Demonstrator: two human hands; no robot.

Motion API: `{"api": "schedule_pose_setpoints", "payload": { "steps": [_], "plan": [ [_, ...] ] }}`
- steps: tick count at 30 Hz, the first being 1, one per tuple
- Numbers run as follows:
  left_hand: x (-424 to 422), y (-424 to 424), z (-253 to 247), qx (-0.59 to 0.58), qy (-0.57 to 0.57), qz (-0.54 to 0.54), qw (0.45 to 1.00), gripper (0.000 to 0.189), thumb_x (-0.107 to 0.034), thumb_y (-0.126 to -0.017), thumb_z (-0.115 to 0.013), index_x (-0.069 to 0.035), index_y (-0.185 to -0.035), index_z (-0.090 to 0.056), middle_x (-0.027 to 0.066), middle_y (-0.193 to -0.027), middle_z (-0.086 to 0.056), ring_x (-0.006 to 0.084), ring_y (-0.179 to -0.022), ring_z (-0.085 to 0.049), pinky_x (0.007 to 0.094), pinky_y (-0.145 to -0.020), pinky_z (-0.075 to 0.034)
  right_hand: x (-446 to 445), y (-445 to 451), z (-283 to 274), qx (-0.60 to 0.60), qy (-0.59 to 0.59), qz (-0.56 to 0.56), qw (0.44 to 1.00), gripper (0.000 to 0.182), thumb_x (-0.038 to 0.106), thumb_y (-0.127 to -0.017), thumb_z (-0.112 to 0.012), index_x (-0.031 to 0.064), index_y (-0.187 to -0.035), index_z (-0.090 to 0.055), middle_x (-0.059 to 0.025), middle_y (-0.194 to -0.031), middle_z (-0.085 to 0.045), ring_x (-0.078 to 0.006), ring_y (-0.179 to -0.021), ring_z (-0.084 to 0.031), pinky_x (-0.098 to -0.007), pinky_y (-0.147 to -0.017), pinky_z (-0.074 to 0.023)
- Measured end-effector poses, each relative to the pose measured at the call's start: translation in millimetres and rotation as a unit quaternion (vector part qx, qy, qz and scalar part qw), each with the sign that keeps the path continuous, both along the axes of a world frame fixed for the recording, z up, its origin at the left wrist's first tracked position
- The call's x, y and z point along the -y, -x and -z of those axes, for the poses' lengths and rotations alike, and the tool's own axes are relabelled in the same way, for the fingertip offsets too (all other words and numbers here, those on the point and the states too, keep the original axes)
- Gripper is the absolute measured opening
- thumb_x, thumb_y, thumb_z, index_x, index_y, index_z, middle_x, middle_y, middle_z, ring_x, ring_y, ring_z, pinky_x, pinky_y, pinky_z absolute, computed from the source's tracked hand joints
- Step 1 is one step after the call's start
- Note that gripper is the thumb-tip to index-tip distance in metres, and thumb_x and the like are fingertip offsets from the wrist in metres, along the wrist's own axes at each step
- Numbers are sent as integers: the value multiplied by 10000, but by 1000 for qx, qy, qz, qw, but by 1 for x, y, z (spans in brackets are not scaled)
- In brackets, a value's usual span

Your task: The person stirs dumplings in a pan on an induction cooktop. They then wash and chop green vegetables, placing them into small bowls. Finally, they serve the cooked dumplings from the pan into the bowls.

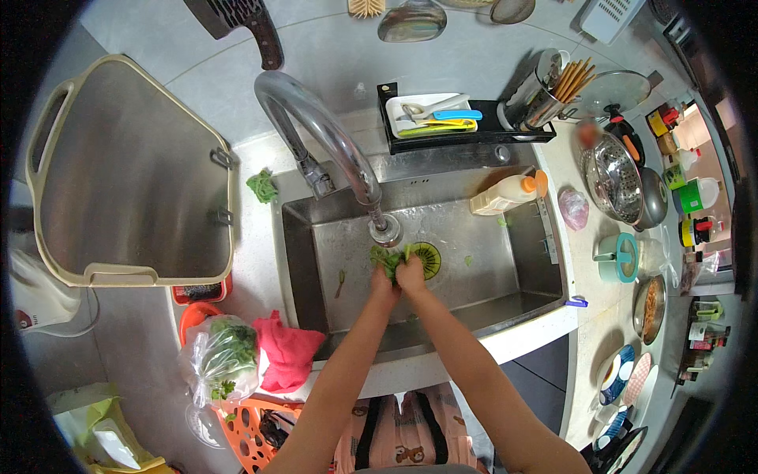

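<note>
My left hand (385, 283) and my right hand (410, 274) are close together over the stainless steel sink (367, 308). Both grip a small bunch of leafy greens (384, 257), whose leaves stick out past my fingers. Right above the greens is the spray head (385, 230) of the curved chrome faucet (331, 127); whether water runs is hard to tell. Partly behind my right hand lies a kiwi-patterned drain strainer (431, 260). A stem scrap (340, 283) rests on the sink floor to the left, and a leaf bit (468, 260) to the right.
A detergent bottle (503, 194) leans inside the sink's far right corner. Behind stands a black rack (468, 137). At the left are a cutting board (133, 172), a red cloth (287, 354) and a bag of greens (222, 355). A steel colander (613, 178) sits on the right counter.
</note>
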State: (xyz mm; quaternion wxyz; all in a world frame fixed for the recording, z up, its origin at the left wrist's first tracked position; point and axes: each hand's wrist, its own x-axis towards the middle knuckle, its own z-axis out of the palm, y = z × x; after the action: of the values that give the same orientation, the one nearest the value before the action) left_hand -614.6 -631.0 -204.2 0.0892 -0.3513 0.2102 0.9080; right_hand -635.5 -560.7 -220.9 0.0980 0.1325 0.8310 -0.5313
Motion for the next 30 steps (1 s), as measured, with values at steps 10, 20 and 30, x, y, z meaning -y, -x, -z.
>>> {"api": "schedule_pose_setpoints", "payload": {
  "steps": [10, 20, 30],
  "plan": [
    [-13, 4, -13, -86, 466, 111, 874, 253, -167, -811, -526, -13, -1011, -524, 76, -842, -569, 177, -756, -551, 312, -656, -452, 1, 18, -31, 221, 191, 88, 952, 833, 639, -827, -290, -74, -1245, -397, -238, -1211, -463, -316, -1137, -431, -360, -949, -316],
    [-23, 15, -19, 8, 53, 40, 998, 262, -269, -892, -423, -64, -1018, -525, 70, -937, -567, 216, -837, -553, 335, -736, -457, -20, 18, -6, 58, -143, -231, 961, 606, 417, -844, -391, -33, -1250, -379, -264, -1249, -416, -405, -1205, -345, -454, -993, -281],
    [3, 25, 10, 25, 21, 20, 999, 355, -335, -914, -377, -62, -1103, -503, 101, -1064, -544, 235, -1024, -513, 413, -824, -463, -27, 17, -137, -264, 41, -193, 944, 700, 313, -677, -689, 77, -1271, -404, -133, -1317, -397, -352, -1216, -352, -491, -1020, -220]
  ]
}}
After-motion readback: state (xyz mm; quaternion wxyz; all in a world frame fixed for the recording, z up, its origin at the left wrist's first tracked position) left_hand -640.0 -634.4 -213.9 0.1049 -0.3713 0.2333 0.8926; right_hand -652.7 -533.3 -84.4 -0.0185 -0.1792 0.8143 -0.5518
